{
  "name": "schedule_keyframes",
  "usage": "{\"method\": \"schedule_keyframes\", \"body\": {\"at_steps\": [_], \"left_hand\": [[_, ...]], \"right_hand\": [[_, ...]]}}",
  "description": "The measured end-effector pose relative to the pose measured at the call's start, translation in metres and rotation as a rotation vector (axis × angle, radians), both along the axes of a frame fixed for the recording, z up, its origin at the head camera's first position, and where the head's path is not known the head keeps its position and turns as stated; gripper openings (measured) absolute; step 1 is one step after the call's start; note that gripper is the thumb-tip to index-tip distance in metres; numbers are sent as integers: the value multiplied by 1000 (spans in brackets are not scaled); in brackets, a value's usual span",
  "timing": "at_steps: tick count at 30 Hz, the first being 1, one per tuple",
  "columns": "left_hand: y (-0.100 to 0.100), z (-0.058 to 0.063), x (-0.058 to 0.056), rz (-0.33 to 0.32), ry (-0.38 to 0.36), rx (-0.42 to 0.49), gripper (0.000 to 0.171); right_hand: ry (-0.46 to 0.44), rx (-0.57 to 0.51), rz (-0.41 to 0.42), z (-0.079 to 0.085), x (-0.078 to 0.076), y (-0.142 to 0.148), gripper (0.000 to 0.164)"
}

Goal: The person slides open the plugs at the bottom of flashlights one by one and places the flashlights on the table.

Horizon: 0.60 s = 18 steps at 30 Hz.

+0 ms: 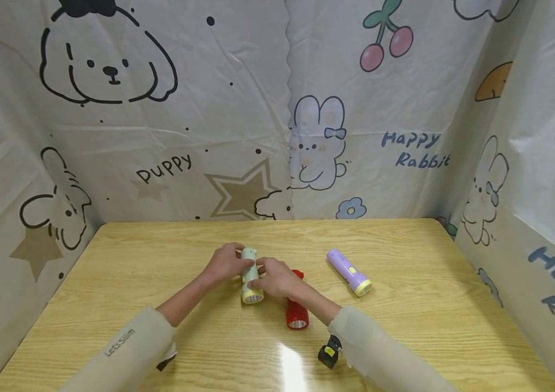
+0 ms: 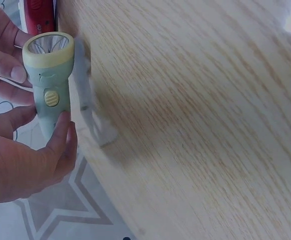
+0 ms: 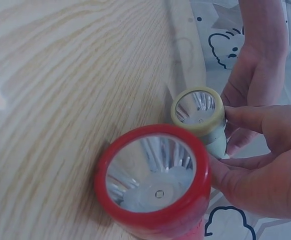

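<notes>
A pale green flashlight (image 1: pixel 250 272) with a yellow head rim lies on the wooden table, its lens toward me. My left hand (image 1: pixel 225 264) pinches its rear part between thumb and fingers, as the left wrist view shows with the yellow switch (image 2: pixel 51 98) facing up. From the other side my right hand (image 1: pixel 277 277) grips it near the head, thumb by the yellow rim (image 3: pixel 220 112). Under my right wrist lies a red flashlight (image 1: pixel 297 314), partly covered by that arm; its lens looms large in the right wrist view.
To the right a purple flashlight (image 1: pixel 348 272) with a yellow rim lies slantwise on the table (image 1: pixel 404 326). A black wrist device (image 1: pixel 328 353) hangs at the right sleeve. Printed cloth walls (image 1: pixel 238 136) close off the back and both sides.
</notes>
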State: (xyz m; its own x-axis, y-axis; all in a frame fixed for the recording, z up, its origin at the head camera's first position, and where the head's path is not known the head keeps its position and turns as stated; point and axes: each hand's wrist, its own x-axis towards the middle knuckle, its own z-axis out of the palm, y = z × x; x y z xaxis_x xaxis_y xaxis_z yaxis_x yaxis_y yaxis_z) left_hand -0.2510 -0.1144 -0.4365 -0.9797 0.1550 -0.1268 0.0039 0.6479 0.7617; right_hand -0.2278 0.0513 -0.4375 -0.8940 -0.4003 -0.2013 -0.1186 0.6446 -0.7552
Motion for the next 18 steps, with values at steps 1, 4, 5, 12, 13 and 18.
{"method": "schedule_keyframes", "body": {"at_steps": [1,4,5,12,13,18], "left_hand": [[0,1,0,5,5,-1,52],[0,4,2,14,17,-5,51],[-1,5,3,19,21,-3,51],[0,13,4,52,64,44,51],[0,14,4,55,71,44,51],[-1,17,5,67,105,50,49]], "right_hand": [[3,2,-1,0,0,0,55],[2,-18,-7,2,1,-1,56],[1,-27,-11,3,1,-1,57],[5,-91,-48,9,2,-1,62],[13,-93,-52,10,2,-1,61],[58,-106,-76,12,3,-1,57]]}}
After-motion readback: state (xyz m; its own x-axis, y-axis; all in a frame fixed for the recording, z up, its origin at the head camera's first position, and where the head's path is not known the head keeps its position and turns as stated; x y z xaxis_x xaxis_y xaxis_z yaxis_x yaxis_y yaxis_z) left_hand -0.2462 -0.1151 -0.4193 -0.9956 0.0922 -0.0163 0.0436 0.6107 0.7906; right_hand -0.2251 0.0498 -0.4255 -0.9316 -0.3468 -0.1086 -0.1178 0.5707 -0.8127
